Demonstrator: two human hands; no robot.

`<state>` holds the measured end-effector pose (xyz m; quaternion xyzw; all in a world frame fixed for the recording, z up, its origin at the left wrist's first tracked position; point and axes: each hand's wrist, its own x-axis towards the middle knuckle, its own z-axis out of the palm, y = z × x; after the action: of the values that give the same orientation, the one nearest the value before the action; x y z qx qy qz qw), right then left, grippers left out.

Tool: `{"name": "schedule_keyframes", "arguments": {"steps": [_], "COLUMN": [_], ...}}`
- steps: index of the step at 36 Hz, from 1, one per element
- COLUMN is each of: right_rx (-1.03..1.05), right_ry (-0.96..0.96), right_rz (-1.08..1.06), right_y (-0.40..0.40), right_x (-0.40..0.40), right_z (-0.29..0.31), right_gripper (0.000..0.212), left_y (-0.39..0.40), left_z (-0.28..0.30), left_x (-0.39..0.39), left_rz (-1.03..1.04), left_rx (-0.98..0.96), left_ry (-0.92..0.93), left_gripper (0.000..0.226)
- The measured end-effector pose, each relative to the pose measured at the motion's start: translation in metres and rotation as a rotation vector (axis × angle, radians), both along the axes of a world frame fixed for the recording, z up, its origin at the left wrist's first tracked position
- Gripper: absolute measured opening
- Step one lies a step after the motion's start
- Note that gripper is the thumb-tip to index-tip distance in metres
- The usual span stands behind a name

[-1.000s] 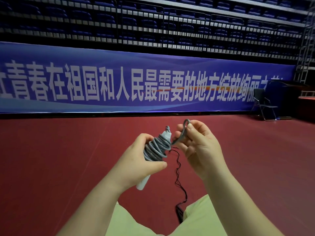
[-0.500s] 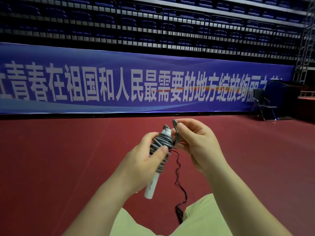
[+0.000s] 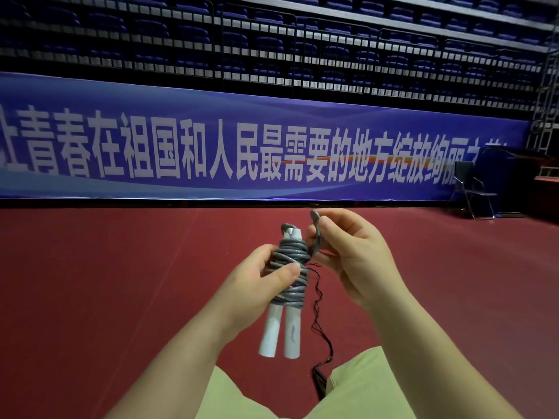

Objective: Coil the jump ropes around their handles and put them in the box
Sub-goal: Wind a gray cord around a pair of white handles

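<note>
Rope point(image 3: 291, 269) coils round 2 upright handles point(image 3: 281, 331) gripped by left hand point(image 3: 257, 285); right hand point(image 3: 351, 255) beside them pinches, seemingly, its loose end point(image 3: 316, 234).

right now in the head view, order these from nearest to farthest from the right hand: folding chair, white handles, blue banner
1. white handles, just left of the right hand, held in the left hand
2. folding chair, far right on the floor
3. blue banner, along the back wall

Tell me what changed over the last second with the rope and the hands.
The right hand drew its loop of grey rope in against the bundle, so the loop looks smaller. The left hand turned the bundle, so both white handles now show side by side. Each hand kept its grip; the thin black cord hangs as before.
</note>
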<state>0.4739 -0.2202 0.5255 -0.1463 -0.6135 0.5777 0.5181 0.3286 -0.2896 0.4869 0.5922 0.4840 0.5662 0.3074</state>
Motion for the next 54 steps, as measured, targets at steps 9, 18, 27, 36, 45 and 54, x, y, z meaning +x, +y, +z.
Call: {"name": "schedule_keyframes", "arguments": {"steps": [9, 18, 27, 36, 45, 54], "right_rx": [0.123, -0.060, -0.025, 0.018, 0.007, -0.075], "right_ry": [-0.073, -0.066, -0.362, -0.485, -0.350, -0.311], "right_rz": [-0.017, 0.003, 0.126, 0.387, 0.614, 0.613], "right_y": [-0.001, 0.013, 0.030, 0.045, 0.052, 0.047], "right_x": [-0.004, -0.019, -0.009, 0.012, 0.009, -0.001], "right_z": [0.003, 0.003, 0.006, 0.010, 0.013, 0.004], "right_gripper": [0.014, 0.015, 0.012, 0.005, 0.031, 0.042], "left_y": [0.003, -0.006, -0.009, -0.017, -0.016, -0.014], "left_z": [-0.003, 0.005, 0.001, 0.003, 0.011, 0.016], "left_x": [0.003, -0.001, -0.004, 0.004, 0.002, -0.006], "left_rz": [-0.124, 0.069, 0.251, 0.106, -0.013, -0.088], "left_rx": [-0.002, 0.027, 0.065, 0.112, 0.089, 0.025], "left_ry": [-0.360, -0.058, 0.223, 0.234, 0.170, 0.139], "left_gripper": [0.062, 0.028, 0.045, 0.068, 0.064, 0.063]}}
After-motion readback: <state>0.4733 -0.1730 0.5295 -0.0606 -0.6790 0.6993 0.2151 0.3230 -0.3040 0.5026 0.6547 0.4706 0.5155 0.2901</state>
